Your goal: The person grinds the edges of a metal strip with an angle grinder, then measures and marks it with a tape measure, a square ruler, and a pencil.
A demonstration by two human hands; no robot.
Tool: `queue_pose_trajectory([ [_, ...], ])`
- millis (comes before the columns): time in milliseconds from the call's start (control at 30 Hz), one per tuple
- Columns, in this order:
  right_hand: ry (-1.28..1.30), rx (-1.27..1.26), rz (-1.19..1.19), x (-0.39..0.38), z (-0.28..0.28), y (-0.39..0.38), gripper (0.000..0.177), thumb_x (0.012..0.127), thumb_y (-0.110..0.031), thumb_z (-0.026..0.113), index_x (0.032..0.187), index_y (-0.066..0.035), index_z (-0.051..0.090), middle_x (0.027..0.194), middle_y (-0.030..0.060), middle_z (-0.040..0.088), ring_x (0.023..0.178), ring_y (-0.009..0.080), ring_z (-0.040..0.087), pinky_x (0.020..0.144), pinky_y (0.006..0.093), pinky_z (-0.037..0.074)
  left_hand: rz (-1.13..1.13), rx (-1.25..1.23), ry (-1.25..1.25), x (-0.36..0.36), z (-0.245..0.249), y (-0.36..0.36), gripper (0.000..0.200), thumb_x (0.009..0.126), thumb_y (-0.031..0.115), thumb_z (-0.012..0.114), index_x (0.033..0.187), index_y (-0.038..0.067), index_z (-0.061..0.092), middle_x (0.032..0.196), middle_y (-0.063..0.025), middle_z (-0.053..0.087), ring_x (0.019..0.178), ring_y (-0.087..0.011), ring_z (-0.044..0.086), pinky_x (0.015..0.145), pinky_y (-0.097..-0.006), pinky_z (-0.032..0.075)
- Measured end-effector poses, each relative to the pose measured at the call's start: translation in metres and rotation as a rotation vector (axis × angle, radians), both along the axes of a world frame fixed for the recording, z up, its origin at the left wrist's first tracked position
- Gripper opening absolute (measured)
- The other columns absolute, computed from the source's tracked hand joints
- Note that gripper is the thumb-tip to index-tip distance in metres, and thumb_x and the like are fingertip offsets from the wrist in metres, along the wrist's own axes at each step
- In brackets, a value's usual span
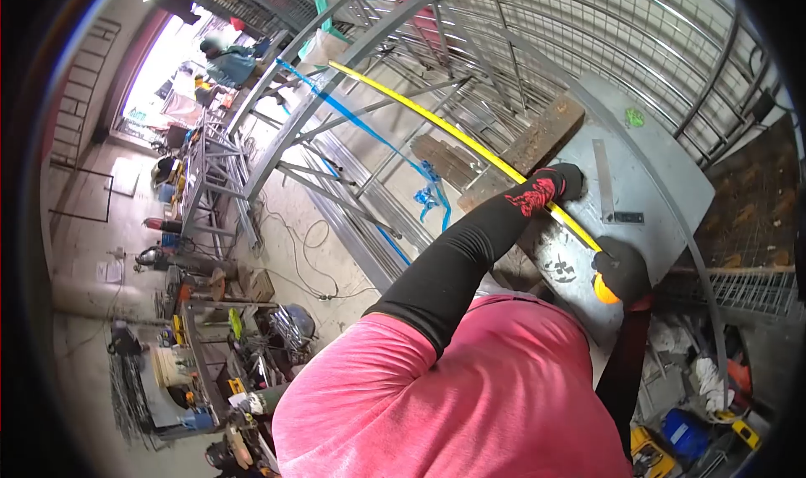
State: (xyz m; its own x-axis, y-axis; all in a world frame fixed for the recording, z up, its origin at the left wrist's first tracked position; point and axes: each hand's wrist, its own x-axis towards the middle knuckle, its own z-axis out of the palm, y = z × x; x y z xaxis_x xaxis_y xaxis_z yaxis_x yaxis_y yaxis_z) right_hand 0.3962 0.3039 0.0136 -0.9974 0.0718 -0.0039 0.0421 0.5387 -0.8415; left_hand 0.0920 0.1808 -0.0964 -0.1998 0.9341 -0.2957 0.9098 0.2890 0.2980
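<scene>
One yellow tape measure (470, 146) runs from the far left across the grey worktop (663, 184). Our right hand (621, 270) is closed round its orange case at the near right. Our left hand (561, 182) lies on the blade; we cannot tell whether it grips. One steel square (606, 188) and one wooden block (533, 142) lie just beside it

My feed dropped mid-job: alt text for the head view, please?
A person's gloved right hand grips a yellow tape measure, its blade stretched across a grey steel frame; the left hand rests on the blade above a grey metal plate.
</scene>
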Motion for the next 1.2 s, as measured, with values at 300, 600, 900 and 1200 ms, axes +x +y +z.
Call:
queue_pose_trajectory([
  [300, -0.075, -0.08, 0.003, -0.003, 0.003, -0.004, 0.024, 0.093, -0.019, 0.062, 0.102, -0.001, 0.075, 0.085, 0.0204, 0.072, 0.078, 0.0372, 0.071, 0.074, 0.0458, 0.056, 0.401, -0.036, -0.033, 0.021, 0.032, -0.005, 0.035, 0.083, 0.038, 0.071, 0.099, 0.01, 0.083, 0.102, -0.0191, 0.08, 0.098, -0.0414, 0.076, 0.087, -0.0499, 0.061],
  [600, 0.09, 0.226, 0.088, 0.0, 0.007, -0.002, 0.011, 0.087, -0.014, 0.067, 0.085, -0.003, 0.068, 0.087, 0.0195, 0.07, 0.079, 0.0367, 0.07, 0.069, 0.0476, 0.055, 0.567, -0.011, 0.097, 0.048, 0.096, -0.006, 0.029, 0.083, 0.035, 0.073, 0.1, 0.014, 0.086, 0.103, -0.0148, 0.082, 0.097, -0.0349, 0.079, 0.083, -0.0488, 0.062],
  [900, 0.373, 0.695, 0.278, 0.002, 0.0, 0.005, 0.012, 0.081, -0.012, 0.077, 0.09, -0.006, 0.072, 0.119, 0.0137, 0.075, 0.096, 0.0344, 0.074, 0.08, 0.0435, 0.06, 0.621, 0.5, -0.063, 0.027, 0.186, -0.134, 0.039, 0.087, 0.036, 0.07, 0.119, 0.014, 0.078, 0.107, -0.0155, 0.079, 0.103, -0.0399, 0.075, 0.089, -0.0506, 0.06],
  [1200, 0.018, 0.358, 0.202, -0.002, 0.033, -0.009, 0.024, 0.092, -0.008, 0.067, 0.114, -0.003, 0.073, 0.11, 0.0155, 0.076, 0.088, 0.0285, 0.073, 0.078, 0.0402, 0.059, 0.653, 0.655, 0.012, -0.057, 0.147, -0.29, 0.038, 0.097, 0.031, 0.069, 0.127, 0.009, 0.073, 0.108, -0.0203, 0.076, 0.1, -0.042, 0.074, 0.089, -0.05, 0.06],
])
